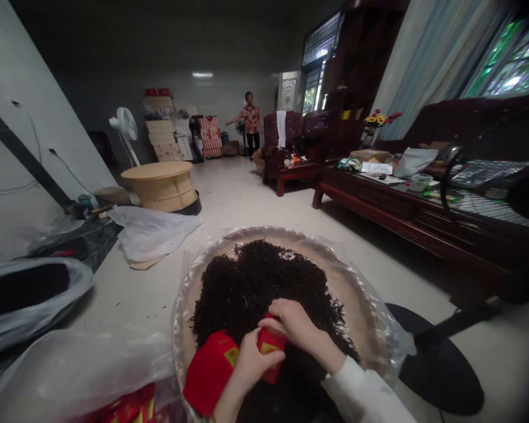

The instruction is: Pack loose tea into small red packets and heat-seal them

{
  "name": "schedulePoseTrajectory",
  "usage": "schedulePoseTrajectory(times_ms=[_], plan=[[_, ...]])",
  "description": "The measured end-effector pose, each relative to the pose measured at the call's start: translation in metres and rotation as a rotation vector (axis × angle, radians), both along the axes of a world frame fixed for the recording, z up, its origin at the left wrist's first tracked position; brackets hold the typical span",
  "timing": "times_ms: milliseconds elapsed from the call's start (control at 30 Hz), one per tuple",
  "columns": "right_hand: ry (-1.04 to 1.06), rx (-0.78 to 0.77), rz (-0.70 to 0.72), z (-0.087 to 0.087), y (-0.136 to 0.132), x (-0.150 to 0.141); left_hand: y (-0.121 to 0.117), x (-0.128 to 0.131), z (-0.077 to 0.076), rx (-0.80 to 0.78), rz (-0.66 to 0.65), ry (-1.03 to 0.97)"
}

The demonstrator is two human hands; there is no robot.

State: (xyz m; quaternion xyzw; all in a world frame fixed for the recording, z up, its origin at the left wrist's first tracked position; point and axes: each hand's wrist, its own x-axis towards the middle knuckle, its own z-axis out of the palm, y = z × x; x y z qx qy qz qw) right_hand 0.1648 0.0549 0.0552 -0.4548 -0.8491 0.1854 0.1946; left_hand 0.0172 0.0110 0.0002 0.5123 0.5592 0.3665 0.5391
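My left hand (250, 363) is closed around a small red packet (274, 341) with a gold label. At the packet's upper end, the fingers of my right hand (293, 321) are pinched on its top edge. Below both hands lies a wide round tray (370, 294) lined with clear plastic, holding a heap of dark dried tea leaves (264, 276). A stack of flat red packets (209, 371) rests on the tray's near left side, partly behind my left wrist. Whether anything is inside the held packet cannot be seen.
Left of the tray, a plastic-lined container (81, 282) holds dark material, and a clear bag (127, 408) contains red packets. A fan's round base (441, 367) is close on the right, beside a long wooden table (379, 200). A person (251, 120) stands far back.
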Motion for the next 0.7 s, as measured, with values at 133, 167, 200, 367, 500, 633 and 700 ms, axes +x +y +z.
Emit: schedulePoseTrajectory(times_ms=[133,167,200,367,500,633,700], plan=[[0.044,0.067,0.042,-0.013,0.005,0.0,-0.004,-0.003,0.01,-0.165,-0.113,-0.26],[0.055,0.067,0.045,-0.015,0.006,0.0,-0.005,-0.004,0.012,-0.205,-0.124,-0.335],[0.061,0.062,0.047,-0.017,0.006,0.0,-0.005,-0.003,0.013,-0.235,-0.127,-0.393],[0.074,-0.01,0.064,-0.023,0.005,-0.001,-0.006,0.004,0.015,-0.305,-0.116,-0.433],[0.146,-0.078,-0.059,-0.021,0.004,0.004,-0.006,0.007,0.009,-0.313,-0.091,-0.431],[0.225,-0.074,-0.304,-0.027,-0.003,0.026,-0.002,0.002,0.002,-0.291,0.053,-0.46],[0.114,-0.083,-0.366,-0.039,-0.013,0.039,0.001,-0.001,0.0,-0.29,0.125,-0.467]])
